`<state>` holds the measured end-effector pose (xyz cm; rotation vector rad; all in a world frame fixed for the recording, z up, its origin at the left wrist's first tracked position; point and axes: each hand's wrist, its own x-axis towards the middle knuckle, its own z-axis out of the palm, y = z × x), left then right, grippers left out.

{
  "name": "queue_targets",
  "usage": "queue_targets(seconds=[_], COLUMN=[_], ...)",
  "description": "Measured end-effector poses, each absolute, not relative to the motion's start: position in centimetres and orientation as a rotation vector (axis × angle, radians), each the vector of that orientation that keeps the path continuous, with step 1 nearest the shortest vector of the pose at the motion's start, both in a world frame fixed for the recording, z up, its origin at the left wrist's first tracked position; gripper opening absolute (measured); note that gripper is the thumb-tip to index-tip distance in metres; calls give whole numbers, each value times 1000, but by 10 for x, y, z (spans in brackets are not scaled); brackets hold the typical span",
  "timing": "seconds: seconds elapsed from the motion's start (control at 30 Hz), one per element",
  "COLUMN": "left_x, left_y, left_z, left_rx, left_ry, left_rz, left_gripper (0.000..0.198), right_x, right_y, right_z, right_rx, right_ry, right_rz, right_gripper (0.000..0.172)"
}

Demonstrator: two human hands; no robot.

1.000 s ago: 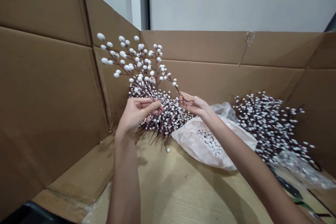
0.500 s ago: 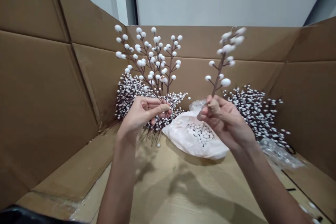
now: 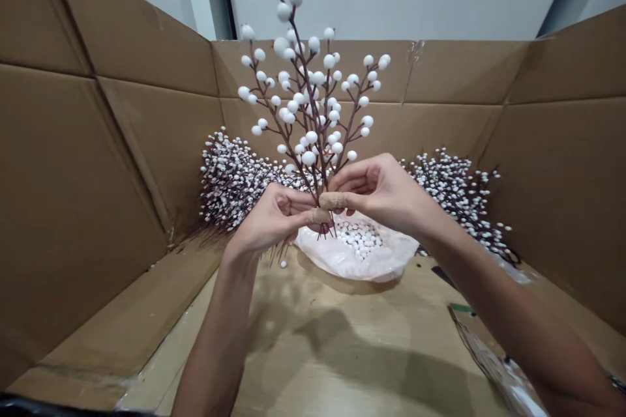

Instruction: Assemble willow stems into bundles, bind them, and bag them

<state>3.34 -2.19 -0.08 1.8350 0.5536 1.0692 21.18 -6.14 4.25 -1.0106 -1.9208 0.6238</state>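
My left hand point(image 3: 281, 215) pinches the lower stems of a bunch of artificial berry stems point(image 3: 286, 116), brown with white berries, held upright above the table. Right beside it, my right hand point(image 3: 376, 195) is closed on a single berry stem point(image 3: 304, 62) that stands in front of the bunch and reaches higher. Both thumbs, which look wrapped in tan tape, meet at the stem bases. Thin stem ends poke out below the fingers. Behind the hands, a white plastic bag point(image 3: 337, 266) holds many loose white berries point(image 3: 359, 239).
Piles of berry stems lie at the back left point(image 3: 229, 182) and back right point(image 3: 447, 192). Cardboard walls point(image 3: 122, 176) enclose the table point(image 3: 352, 352) on the left, back and right. A loose berry point(image 3: 283, 264) rests near the bag. Flat brown pieces point(image 3: 482, 345) lie at the right.
My right hand has moved left with its single stem and brought it against the bunch in my left hand. The view has shifted slightly, showing more of the table's right side.
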Motion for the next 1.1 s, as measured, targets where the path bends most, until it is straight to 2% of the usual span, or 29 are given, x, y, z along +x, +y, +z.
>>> queue_targets(seconds=[0.13, 0.23, 0.57, 0.67, 0.73, 0.83, 0.93, 1.1], left_x=[36, 38, 44, 46, 46, 44, 43, 44], left_y=[-21, -20, -19, -19, -19, -22, -25, -25], left_z=[-3, -5, -8, -7, -6, -3, -1, -4], left_rx=[1890, 1884, 1792, 1767, 1753, 1730, 1753, 1798], left_ry=[613, 638, 677, 689, 688, 704, 685, 644], left_rz=[1102, 1133, 1227, 1255, 1269, 1259, 1202, 1159], left_gripper=[6, 9, 21, 19, 16, 11, 11, 17], right_x=[212, 209, 195, 194, 197, 204, 210, 210], right_y=[-57, -53, -51, -52, -54, -56, -55, -45], right_z=[40, 40, 29, 32, 35, 36, 29, 19], right_rx=[-1014, -1059, -1136, -1144, -1098, -975, -935, -932], right_ry=[-1946, -1921, -1897, -1936, -1963, -1927, -1806, -1635], right_rz=[619, 632, 209, 84, 140, 369, 533, 869], right_gripper=[11, 5, 6, 13, 15, 7, 23, 37])
